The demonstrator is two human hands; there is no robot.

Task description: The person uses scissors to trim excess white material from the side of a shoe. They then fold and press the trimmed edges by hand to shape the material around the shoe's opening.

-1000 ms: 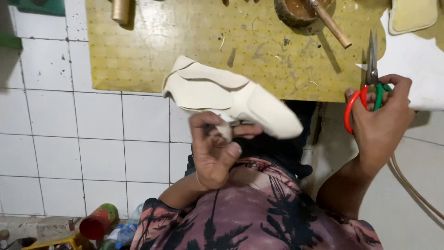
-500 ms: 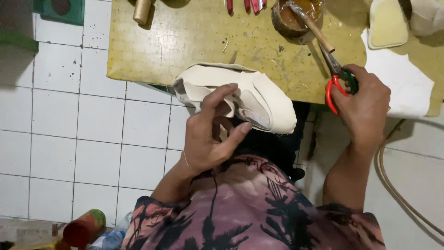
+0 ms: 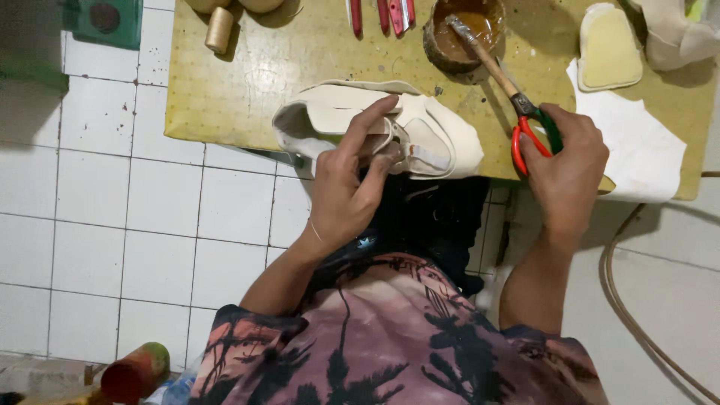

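Left hand (image 3: 346, 187) clasped around a cream shoe upper (image 3: 379, 129), thumb and fingers closed on its middle, index finger stretched along the top edge. Shoe upper held at the near edge of the yellow-green work table (image 3: 300, 60), partly over the board and partly out above the white tiled floor (image 3: 112, 202), toe end pointing right. Right hand (image 3: 566, 169) closed on a pair of scissors (image 3: 529, 124), fingers through the red and green handles, blades lying shut on the table and pointing up-left toward a round brown glue pot (image 3: 461, 37). Wooden-handled brush (image 3: 487, 64) resting in that pot, its handle slanting down toward the scissors. Flat cream insole piece (image 3: 609, 49) lying on the table to the right of the pot, and a white sheet of material (image 3: 645, 150) spread just beside the right hand. Spool of tan thread (image 3: 219, 30) near the far left corner. Red-handled tools (image 3: 382, 15) at the top edge, too cropped to name. Red and green can (image 3: 135, 371) on the floor at lower left. Tan hose (image 3: 637, 315) curving across the floor at right.
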